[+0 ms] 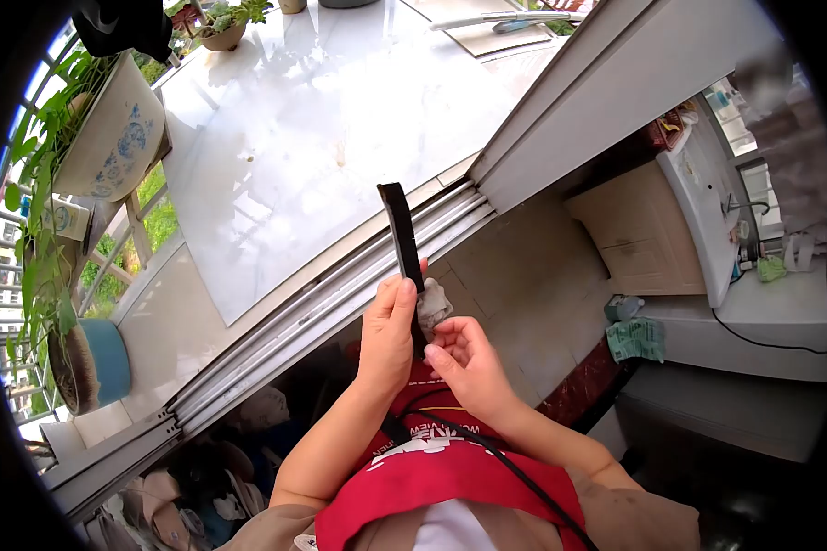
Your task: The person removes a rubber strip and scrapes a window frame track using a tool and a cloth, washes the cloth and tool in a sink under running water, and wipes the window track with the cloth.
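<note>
A long, flat black strip (401, 230) stands nearly upright in front of my body, its top end over the edge of the white surface. My left hand (390, 326) is closed around its lower part, with the thumb laid along it. Beside the strip, a crumpled whitish cloth (434, 303) shows between my two hands. My right hand (464, 358) is just right of the strip's lower end, its fingers curled near the cloth. What those fingers hold, if anything, is too small to tell.
Sliding-door tracks (331, 294) run diagonally below the white surface (294, 138). Potted plants stand at the left, including a blue-and-white pot (115, 138) and a teal pot (108, 360). A sink cabinet (648, 234) is at the right. Piled items (184, 500) lie at lower left.
</note>
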Motion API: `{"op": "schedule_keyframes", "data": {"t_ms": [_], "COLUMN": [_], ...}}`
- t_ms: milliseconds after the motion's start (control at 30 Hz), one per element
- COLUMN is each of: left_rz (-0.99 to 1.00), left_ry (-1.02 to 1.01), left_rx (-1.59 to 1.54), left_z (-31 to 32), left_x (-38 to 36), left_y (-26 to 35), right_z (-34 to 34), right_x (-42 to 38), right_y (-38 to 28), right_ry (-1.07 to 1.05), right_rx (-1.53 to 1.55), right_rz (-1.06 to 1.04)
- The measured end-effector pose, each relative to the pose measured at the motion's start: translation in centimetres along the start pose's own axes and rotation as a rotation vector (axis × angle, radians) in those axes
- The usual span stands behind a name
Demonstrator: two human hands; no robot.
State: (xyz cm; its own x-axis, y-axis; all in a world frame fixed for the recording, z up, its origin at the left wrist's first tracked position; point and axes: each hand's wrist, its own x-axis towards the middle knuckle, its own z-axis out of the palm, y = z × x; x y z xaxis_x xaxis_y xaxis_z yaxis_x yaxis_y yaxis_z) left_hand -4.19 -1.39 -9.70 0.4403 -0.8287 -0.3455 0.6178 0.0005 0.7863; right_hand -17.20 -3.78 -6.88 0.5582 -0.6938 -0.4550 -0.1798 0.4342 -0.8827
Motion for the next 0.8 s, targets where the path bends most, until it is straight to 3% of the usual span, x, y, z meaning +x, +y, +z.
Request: {"op": "schedule_keyframes", "data": {"t_ms": [33, 133, 200, 300, 333, 367, 467, 533, 567, 600, 800], "left_rz": [0.090, 0.136, 0.132, 0.100, 0.140, 0.185, 0.186, 0.218, 0.211, 0.195, 0.309], "left_ry": [-0.005, -0.043, -0.055, -0.121, -0.140, -0.160, -0.058, 0.025, 0.065, 0.167, 0.329], "left_rx": [0.121, 0.183, 0.191, 0.313, 0.413, 0.510, 0.469, 0.370, 0.308, 0.343, 0.278], "left_z": [0.3, 0.1, -0.9, -2.3, -2.6, -2.7, -3.6, -5.7, -7.0, -7.6, -15.3], "left_x": [-0.1, -0.4, -0.4, -0.6, -0.6, -0.5, 0.5, 1.3, 1.5, 1.4, 1.0], "left_y": [0.8, 2.0, 2.7, 3.5, 3.8, 4.2, 6.3, 7.8, 8.7, 9.7, 9.9], "right_z": [0.8, 2.6, 3.3, 4.0, 5.1, 5.9, 7.1, 7.3, 7.3, 7.1, 6.7], "right_x": [0.2, 0.4, 0.6, 1.1, 1.4, 1.0, 0.6, 0.3, 0.3, 0.2, 3.4], "right_y": [0.2, 1.5, 1.0, 1.2, 1.9, 1.9, 2.2, 2.4, 1.8, 1.7, -1.4], "right_ry": [-0.109, -0.042, 0.136, 0.008, -0.075, -0.065, 0.013, 0.185, 0.236, 0.223, 0.344], "right_rx": [0.204, 0.182, -0.429, -0.441, 0.003, 0.124, 0.157, 0.602, 0.620, 0.653, 0.870], "right_rz": [0.107, -0.037, -0.139, -0.173, -0.149, -0.057, -0.071, 0.087, 0.172, 0.174, 0.112]}}
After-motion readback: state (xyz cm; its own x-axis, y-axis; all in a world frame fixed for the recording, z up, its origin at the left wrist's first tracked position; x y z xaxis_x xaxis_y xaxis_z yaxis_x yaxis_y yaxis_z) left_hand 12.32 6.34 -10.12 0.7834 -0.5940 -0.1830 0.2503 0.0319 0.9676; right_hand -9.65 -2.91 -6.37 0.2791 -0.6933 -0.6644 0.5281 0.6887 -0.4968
